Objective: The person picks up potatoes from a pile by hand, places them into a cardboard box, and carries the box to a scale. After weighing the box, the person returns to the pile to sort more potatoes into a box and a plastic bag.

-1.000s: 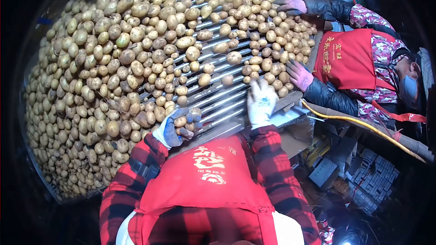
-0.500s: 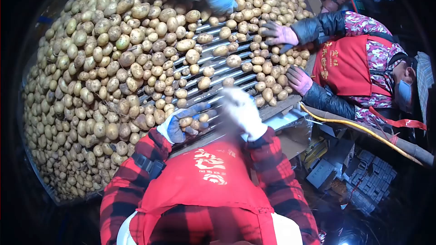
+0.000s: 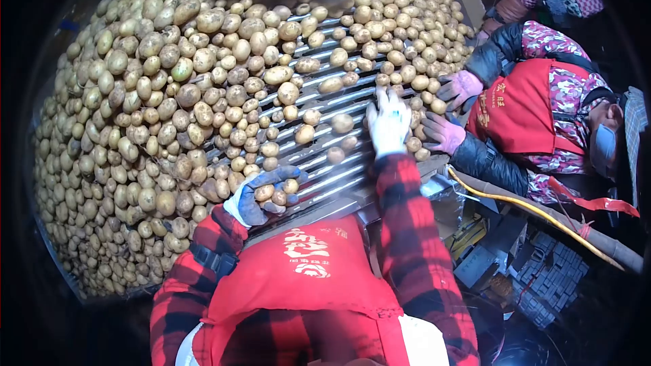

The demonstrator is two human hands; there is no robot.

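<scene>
Potatoes (image 3: 279, 196) sat in the curled left hand (image 3: 252, 208), left of centre; right hand (image 3: 390, 125), fingers outstretched, was over slats (image 3: 337, 181).

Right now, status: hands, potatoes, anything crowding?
Left hand cupping small potatoes. Right hand over slatted rack, near loose potatoes, grip hidden. Co-worker's pink-gloved hands close on the right, possibly crowding.

Cupped left hand (image 3: 251, 206), outstretched right hand (image 3: 391, 126)
</scene>
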